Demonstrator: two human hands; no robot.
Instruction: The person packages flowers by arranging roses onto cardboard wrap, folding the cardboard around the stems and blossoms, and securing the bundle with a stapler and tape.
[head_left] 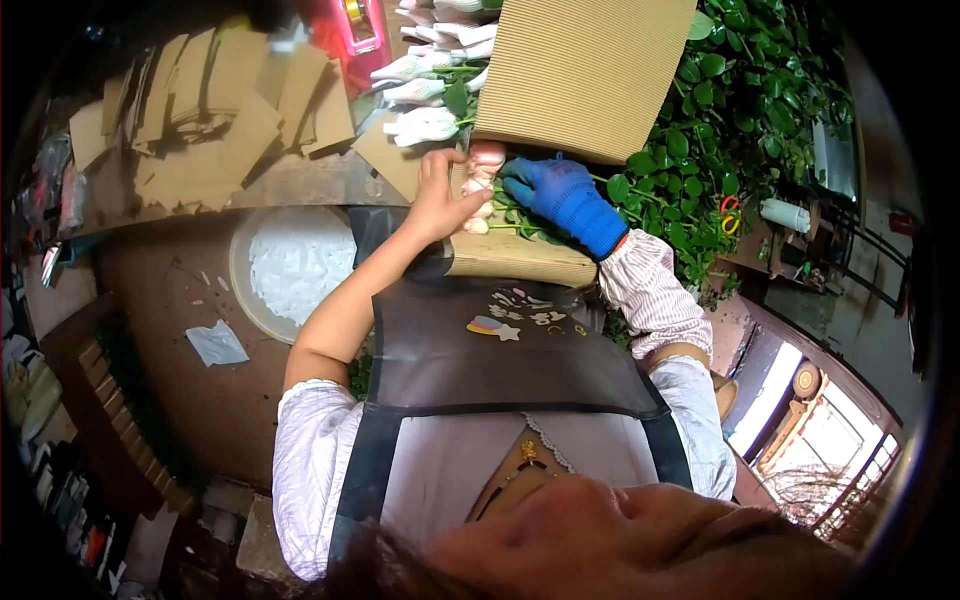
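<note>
Several pale pink roses (484, 172) lie in a row on a piece of corrugated cardboard (520, 258), with their heads to the left and green stems to the right. My bare left hand (443, 192) curls around the heads, fingers on the far side and thumb on the near side. From the right, my right hand (548, 190) in a blue knitted glove closes by the stems just below the blooms. Its fingertips are partly hidden among the leaves. Just beyond my hands, a large corrugated cardboard sheet (585, 75) covers other flowers.
Net-wrapped white flower heads (420, 92) lie at the back. A pink tape dispenser (355, 25) and cut cardboard pieces (215, 115) are at left. Leafy stems (700, 130) pile up at right, near red-yellow scissors (731, 214). A round tub (245, 265) stands below the table edge.
</note>
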